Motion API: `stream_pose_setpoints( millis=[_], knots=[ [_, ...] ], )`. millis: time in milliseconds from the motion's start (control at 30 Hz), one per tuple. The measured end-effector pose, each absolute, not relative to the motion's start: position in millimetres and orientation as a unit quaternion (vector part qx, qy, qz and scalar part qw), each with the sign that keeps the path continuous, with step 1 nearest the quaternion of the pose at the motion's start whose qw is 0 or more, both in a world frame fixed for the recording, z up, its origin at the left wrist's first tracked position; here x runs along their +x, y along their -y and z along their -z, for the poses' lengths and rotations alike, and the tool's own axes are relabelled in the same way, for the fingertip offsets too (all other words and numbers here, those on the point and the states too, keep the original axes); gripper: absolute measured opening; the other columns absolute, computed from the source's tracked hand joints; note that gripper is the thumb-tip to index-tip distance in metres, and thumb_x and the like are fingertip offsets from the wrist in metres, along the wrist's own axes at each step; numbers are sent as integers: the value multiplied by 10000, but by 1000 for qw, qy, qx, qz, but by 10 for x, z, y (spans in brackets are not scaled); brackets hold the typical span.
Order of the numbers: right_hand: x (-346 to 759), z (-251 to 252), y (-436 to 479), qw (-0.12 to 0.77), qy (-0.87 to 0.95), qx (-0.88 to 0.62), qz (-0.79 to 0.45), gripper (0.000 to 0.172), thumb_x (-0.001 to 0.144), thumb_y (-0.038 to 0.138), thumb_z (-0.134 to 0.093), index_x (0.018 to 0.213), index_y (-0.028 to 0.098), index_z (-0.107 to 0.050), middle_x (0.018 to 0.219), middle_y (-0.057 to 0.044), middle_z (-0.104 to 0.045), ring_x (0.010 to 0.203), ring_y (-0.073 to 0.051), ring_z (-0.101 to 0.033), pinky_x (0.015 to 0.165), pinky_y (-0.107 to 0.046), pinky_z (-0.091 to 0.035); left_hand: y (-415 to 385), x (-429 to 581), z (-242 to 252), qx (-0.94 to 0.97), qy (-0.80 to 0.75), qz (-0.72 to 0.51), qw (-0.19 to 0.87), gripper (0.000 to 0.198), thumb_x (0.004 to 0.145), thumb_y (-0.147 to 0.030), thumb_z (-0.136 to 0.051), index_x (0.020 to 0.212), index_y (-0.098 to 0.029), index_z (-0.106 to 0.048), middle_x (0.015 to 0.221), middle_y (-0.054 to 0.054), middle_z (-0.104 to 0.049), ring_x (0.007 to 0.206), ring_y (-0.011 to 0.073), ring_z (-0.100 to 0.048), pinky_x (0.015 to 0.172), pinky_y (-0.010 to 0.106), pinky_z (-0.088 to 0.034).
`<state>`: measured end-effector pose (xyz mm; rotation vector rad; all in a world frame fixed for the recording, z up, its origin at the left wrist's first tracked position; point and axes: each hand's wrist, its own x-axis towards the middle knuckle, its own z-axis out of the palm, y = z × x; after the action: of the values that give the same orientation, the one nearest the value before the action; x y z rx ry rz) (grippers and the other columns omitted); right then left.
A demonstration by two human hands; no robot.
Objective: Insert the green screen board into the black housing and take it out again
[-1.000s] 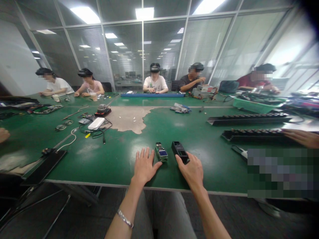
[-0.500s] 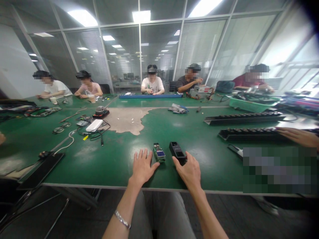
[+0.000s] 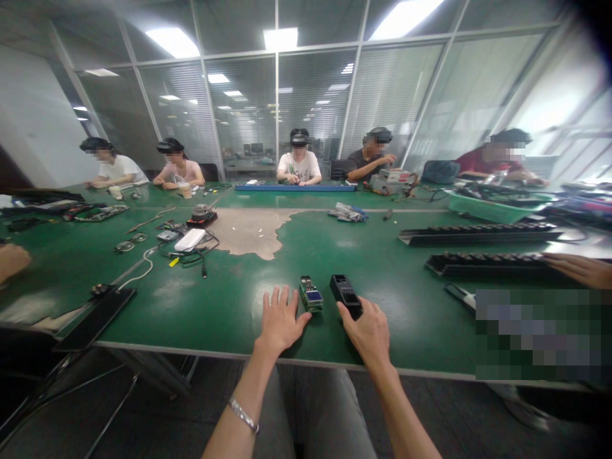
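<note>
My left hand [image 3: 281,322] lies flat on the green table, fingers spread. Its thumb tip is beside the near end of a small green circuit board assembly [image 3: 312,296] with a little blue-lit screen; whether they touch I cannot tell. To the right, a narrow black plastic case [image 3: 343,292] with cut-out openings rests on the table. My right hand [image 3: 370,328] is around the near end of this case, thumb on the left side and fingers on the right. That end is partly hidden by the hand.
Two long black rails [image 3: 482,234] lie at the right, with another person's hand [image 3: 581,271] on the nearer one. A white device [image 3: 190,240] with tangled cables lies left of centre. Behind the rails stands a green basket [image 3: 492,207]. Several people sit across the table [image 3: 229,312].
The whole view has shifted slightly, so the scene sits a little further right. Another person's hand shows more at the left edge. Both my hands keep nearly the same places.
</note>
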<state>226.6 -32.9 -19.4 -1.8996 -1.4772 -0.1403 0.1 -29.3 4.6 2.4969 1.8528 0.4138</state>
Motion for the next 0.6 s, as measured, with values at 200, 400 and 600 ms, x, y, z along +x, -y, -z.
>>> stream_pose_setpoints(
  millis=[200, 400, 600],
  knots=[
    [2235, 165, 347, 334, 572, -747, 60, 539, 852, 609, -536, 1083, 137, -655, 973, -146, -645, 911, -283, -554, 826, -378, -416, 329, -16, -44, 790, -596, -142, 8, 741, 954, -715, -187, 1512, -267, -381, 1591, 82, -338, 1478, 355, -219, 1197, 588, -119],
    [2224, 171, 356, 323, 576, -748, 71, 549, 851, 620, -518, 1069, 137, -664, 964, -145, -648, 905, -293, -564, 808, -376, -422, 365, -46, -67, 793, -591, -147, 11, 721, 960, -707, -174, 1505, -286, -387, 1593, 83, -333, 1473, 349, -228, 1191, 591, -135],
    [2217, 150, 360, 348, 570, -742, 58, 594, 850, 667, -484, 1037, 139, -682, 920, -145, -656, 859, -291, -578, 781, -385, -429, 399, -81, -67, 795, -588, -151, 8, 711, 963, -703, -143, 1498, -307, -393, 1589, 85, -338, 1473, 340, -238, 1182, 593, -153]
  ],
)
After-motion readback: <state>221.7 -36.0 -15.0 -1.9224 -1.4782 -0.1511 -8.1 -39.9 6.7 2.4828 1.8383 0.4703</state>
